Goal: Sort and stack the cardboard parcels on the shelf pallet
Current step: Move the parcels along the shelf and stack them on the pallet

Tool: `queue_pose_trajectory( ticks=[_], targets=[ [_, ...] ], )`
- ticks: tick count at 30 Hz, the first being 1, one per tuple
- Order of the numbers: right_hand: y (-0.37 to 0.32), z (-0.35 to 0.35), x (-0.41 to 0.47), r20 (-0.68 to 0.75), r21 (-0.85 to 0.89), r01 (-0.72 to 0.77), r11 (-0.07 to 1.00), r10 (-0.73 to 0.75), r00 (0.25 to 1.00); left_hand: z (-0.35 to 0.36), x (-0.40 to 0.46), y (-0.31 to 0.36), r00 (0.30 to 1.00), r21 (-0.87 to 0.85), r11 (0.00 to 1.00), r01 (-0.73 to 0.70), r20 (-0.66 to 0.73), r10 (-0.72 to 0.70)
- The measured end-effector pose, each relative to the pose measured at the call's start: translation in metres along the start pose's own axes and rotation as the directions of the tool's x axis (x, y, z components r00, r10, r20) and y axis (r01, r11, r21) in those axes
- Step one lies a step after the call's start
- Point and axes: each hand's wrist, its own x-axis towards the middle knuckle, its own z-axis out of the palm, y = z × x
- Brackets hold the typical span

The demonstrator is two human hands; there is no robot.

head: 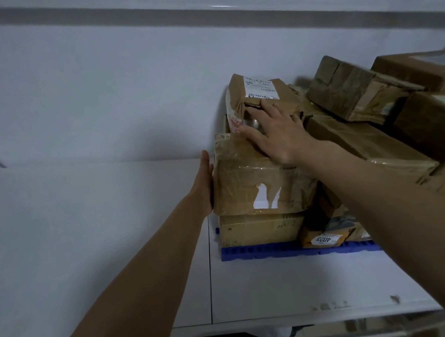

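Shelf board: a white shelf (275,282) is running across the near view, with a seam line down it left of the pallet.
Pallet: a blue plastic pallet (299,250) is lying on the shelf at right, carrying the stack of parcels.
Bottom row: a plain cardboard box (259,230) is sitting on the pallet's left front corner; just to its right a small parcel with a yellow label reading 4023 (324,239) is lying low.
Left hand: the left hand (203,185) is pressing flat, fingers straight, against the left side of the taped parcel (258,181), which is resting on the plain box.
Right hand: the right hand (274,132) is lying spread wide, palm down, across the top of the taped parcel, fingertips reaching the labelled parcel (259,93) behind (its white shipping label is facing up).
Right side: more brown parcels (355,92) are piling up unevenly, one tilted, partly hidden by the right forearm.
Behind: a white wall (107,97) is backing the shelf.
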Motion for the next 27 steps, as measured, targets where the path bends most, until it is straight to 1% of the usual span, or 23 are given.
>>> queue_pose_trajectory(
  ticks=[2,4,7,11,13,14,15,16,17,18,19,20,21,22,23,24,25,26,27],
  targets=[
    [-0.001,0.0,-0.005,-0.02,0.007,0.021,1.0,-0.021,1.0,-0.003,-0.008,-0.009,1.0,0.017,1.0,-0.004,-0.025,0.004],
    [-0.001,0.004,-0.011,-0.028,0.003,0.031,1.0,-0.031,0.999,0.0,-0.013,-0.018,0.999,0.059,0.998,-0.03,-0.019,0.032],
    [-0.003,0.006,-0.015,-0.053,-0.02,0.024,1.0,-0.025,0.998,0.009,-0.018,-0.021,1.0,0.025,1.0,-0.018,-0.023,0.019],
    [-0.004,0.002,-0.019,-0.119,0.019,0.044,0.999,-0.042,0.992,0.012,-0.022,-0.019,0.995,0.047,0.998,-0.03,-0.098,0.035],
    [-0.006,0.002,-0.025,-0.186,-0.011,0.083,0.996,-0.084,0.979,0.012,-0.027,-0.017,0.989,0.063,0.998,-0.026,-0.141,0.034],
    [-0.007,0.003,-0.03,-0.22,-0.054,0.118,0.992,-0.127,0.967,0.012,-0.031,-0.015,0.983,0.082,0.996,-0.037,-0.179,0.051],
    [-0.009,0.005,-0.037,-0.247,-0.103,0.162,0.981,-0.183,0.952,0.015,-0.035,-0.012,0.965,0.132,0.989,-0.071,-0.242,0.101],
    [-0.01,0.006,-0.045,-0.266,-0.145,0.211,0.967,-0.243,0.933,0.019,-0.04,-0.009,0.928,0.21,0.969,-0.13,-0.319,0.194],
    [-0.011,0.008,-0.055,-0.278,-0.176,0.259,0.95,-0.3,0.913,0.024,-0.046,-0.006,0.868,0.317,0.925,-0.209,-0.376,0.325],
    [-0.01,0.011,-0.066,-0.284,-0.198,0.302,0.932,-0.35,0.893,0.031,-0.054,-0.004,0.79,0.449,0.842,-0.299,-0.379,0.482],
    [-0.008,0.014,-0.078,-0.286,-0.213,0.34,0.916,-0.391,0.875,0.039,-0.064,-0.001,0.688,0.603,0.7,-0.384,-0.319,0.652],
    [-0.005,0.017,-0.091,-0.287,-0.224,0.371,0.901,-0.425,0.858,0.046,-0.075,0.002,0.555,0.751,0.488,-0.446,-0.196,0.808],
    [0.0,0.019,-0.102,-0.287,-0.237,0.396,0.887,-0.454,0.844,0.054,-0.084,0.004,0.42,0.848,0.236,-0.475,-0.017,0.907],
    [0.007,0.019,-0.113,-0.291,-0.252,0.414,0.874,-0.477,0.829,0.062,-0.092,0.004,0.303,0.872,-0.033,-0.488,0.205,0.931],
    [0.016,0.016,-0.121,-0.308,-0.269,0.427,0.863,-0.497,0.811,0.07,-0.099,0.0,0.209,0.824,-0.297,-0.483,0.438,0.874],
    [0.026,0.012,-0.128,-0.34,-0.287,0.432,0.855,-0.513,0.788,0.079,-0.103,-0.007,0.151,0.719,-0.512,-0.47,0.637,0.756],
    [0.037,0.007,-0.135,-0.383,-0.305,0.429,0.85,-0.522,0.762,0.087,-0.104,-0.017,0.125,0.59,-0.67,-0.45,0.785,0.607],
    [0.051,0.004,-0.143,-0.43,-0.323,0.414,0.851,-0.522,0.737,0.095,-0.104,-0.029,0.113,0.452,-0.79,-0.415,0.887,0.448],
    [0.067,0.002,-0.154,-0.469,-0.347,0.386,0.854,-0.515,0.717,0.103,-0.103,-0.041,0.103,0.325,-0.874,-0.362,0.945,0.309]
  ],
)
